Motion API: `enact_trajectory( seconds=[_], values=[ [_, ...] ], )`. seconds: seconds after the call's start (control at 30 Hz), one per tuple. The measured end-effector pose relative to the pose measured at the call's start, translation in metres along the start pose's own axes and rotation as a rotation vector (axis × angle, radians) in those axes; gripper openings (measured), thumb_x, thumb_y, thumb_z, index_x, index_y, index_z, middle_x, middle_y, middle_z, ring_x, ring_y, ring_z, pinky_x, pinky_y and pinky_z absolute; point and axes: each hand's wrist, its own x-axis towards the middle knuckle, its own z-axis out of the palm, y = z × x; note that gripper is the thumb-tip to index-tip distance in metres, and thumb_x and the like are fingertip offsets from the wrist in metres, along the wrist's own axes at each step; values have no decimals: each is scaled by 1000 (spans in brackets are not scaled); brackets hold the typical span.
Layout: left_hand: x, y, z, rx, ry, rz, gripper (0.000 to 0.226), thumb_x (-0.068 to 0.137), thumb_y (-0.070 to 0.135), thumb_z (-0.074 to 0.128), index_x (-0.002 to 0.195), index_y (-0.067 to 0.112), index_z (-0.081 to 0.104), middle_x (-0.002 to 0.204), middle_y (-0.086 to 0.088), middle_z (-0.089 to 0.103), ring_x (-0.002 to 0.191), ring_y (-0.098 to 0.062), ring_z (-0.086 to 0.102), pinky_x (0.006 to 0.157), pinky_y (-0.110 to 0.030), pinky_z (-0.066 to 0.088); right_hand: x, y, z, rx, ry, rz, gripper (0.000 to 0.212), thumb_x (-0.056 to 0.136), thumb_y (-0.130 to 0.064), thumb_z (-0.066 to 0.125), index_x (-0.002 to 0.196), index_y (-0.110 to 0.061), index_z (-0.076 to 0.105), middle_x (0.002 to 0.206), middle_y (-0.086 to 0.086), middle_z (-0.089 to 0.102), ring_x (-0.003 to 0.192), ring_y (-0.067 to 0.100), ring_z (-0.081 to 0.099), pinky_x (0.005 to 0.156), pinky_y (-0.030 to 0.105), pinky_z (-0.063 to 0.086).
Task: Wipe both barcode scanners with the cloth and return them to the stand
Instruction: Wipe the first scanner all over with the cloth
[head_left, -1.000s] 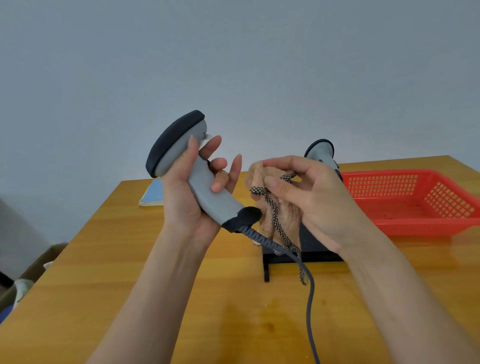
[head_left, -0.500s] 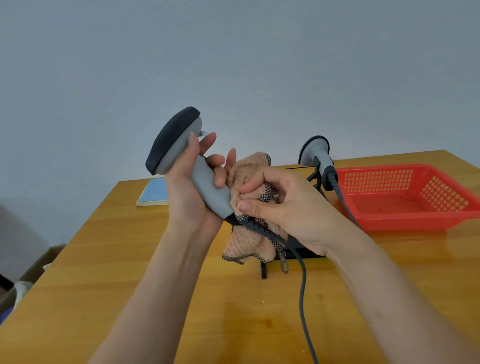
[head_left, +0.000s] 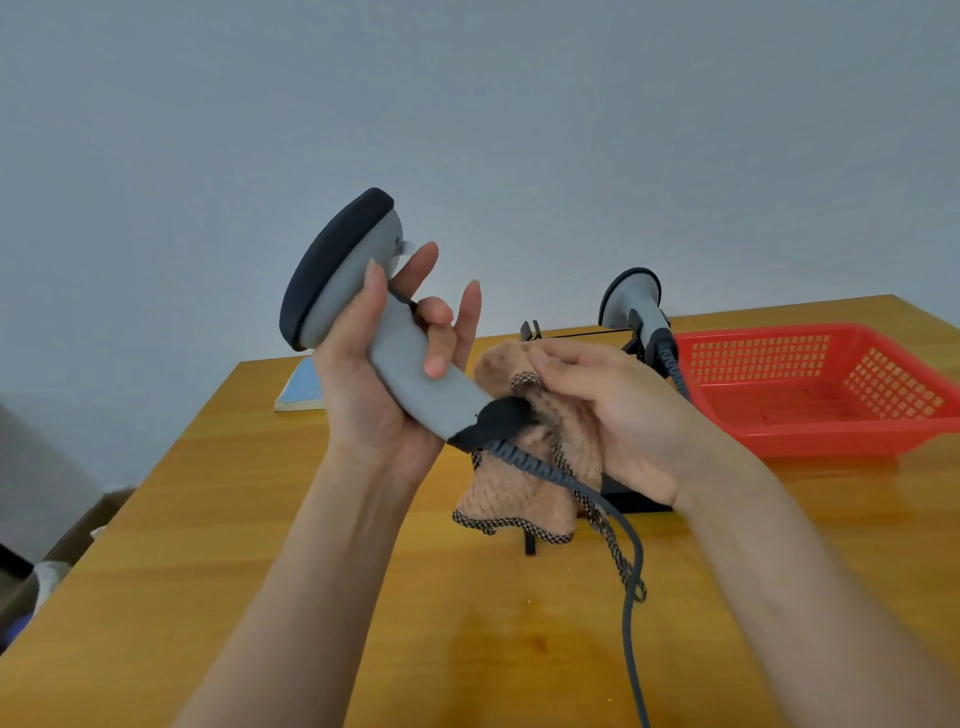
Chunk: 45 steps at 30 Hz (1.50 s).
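Scanner (head_left: 410, 374) in our left hand (head_left: 374, 410), axis tilted head up-left; our right hand (head_left: 623, 415) bunches cloth (head_left: 524, 499) right of handle base.

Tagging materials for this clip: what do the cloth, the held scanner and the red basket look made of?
Cloth: soft woven or knitted fabric, tan with a checked hem; it droops from the right hand.
Held scanner, in the left hand: matte grey moulded plastic; the dark head rim and cable boot look like rubber, unconfirmed.
Red basket: glossy rigid plastic with a moulded lattice.
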Motion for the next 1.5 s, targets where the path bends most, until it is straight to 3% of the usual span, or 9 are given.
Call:
enact_trajectory(
  seconds=[0.23, 0.47, 0.73, 0.83, 0.93, 1.03, 1.1, 1.3, 1.5],
  values=[
    [-1, -1, 7, 124, 35, -4, 39, 96, 31, 49, 104, -5, 62, 58, -9, 54, 36, -10, 42, 81, -29, 56, -6, -1, 6, -252, -229, 37, 22, 95, -28, 51, 99, -13, 66, 90, 14, 69, 83, 29, 68, 72, 39, 59],
    [-3, -1, 12, 198, 79, -62, 39, 98, 37, 49, 104, 1, 61, 61, -4, 53, 38, -9, 40, 69, -25, 55, -2, 5, 0, -184, -100, -64, 25, 82, -19, 65, 99, -1, 62, 97, 15, 66, 93, 26, 65, 88, 40, 54],
    [-4, -2, 11, 193, 155, -150, 39, 93, 43, 57, 103, 6, 61, 62, 0, 48, 42, -9, 41, 57, -23, 53, -8, -10, -6, -371, -37, -112, 12, 87, -9, 65, 78, -14, 71, 80, 0, 72, 82, 14, 69, 71, 24, 54],
    [-1, 3, 11, 217, 184, -135, 38, 92, 46, 59, 98, 9, 61, 62, 1, 48, 43, -9, 43, 52, -21, 49, -14, -15, -4, -417, -2, -137, 18, 95, -22, 56, 97, -15, 73, 91, 8, 75, 82, 24, 71, 67, 25, 57],
    [3, 2, 12, 255, 216, -128, 45, 84, 51, 63, 102, 10, 59, 60, 2, 48, 46, -10, 45, 56, -23, 50, -14, -6, 8, -633, -99, -99, 40, 95, -50, 47, 119, -22, 61, 109, 27, 65, 93, 48, 63, 82, 60, 54],
    [3, 0, 11, 268, 256, -116, 57, 71, 56, 68, 104, 11, 58, 61, 3, 50, 48, -9, 48, 61, -23, 51, -12, 1, 17, -797, -101, -140, 32, 97, -45, 46, 121, -25, 54, 93, 24, 63, 76, 23, 67, 83, 42, 57],
    [2, 0, 10, 250, 239, -131, 60, 70, 55, 70, 106, 10, 55, 64, 4, 50, 50, -9, 50, 66, -24, 50, -11, 1, 16, -845, -38, -185, 28, 96, -43, 47, 113, -23, 56, 97, 9, 68, 85, 15, 67, 85, 39, 53],
    [-7, 13, 0, 186, -78, -263, 36, 75, 8, 54, 110, 5, 45, 88, -7, 56, 75, -21, 63, 67, -33, 55, -11, 6, 12, -341, -59, -65, 35, 93, -36, 48, 117, -12, 58, 79, -2, 67, 74, 15, 66, 69, 27, 57],
    [-12, 6, 4, 282, -96, -217, 31, 77, 4, 68, 102, 5, 50, 90, -6, 59, 96, -30, 72, 68, -36, 59, -4, 9, 9, -202, 46, -4, 23, 99, -25, 50, 95, -5, 61, 76, 13, 65, 66, 24, 63, 65, 34, 49]
  ],
)
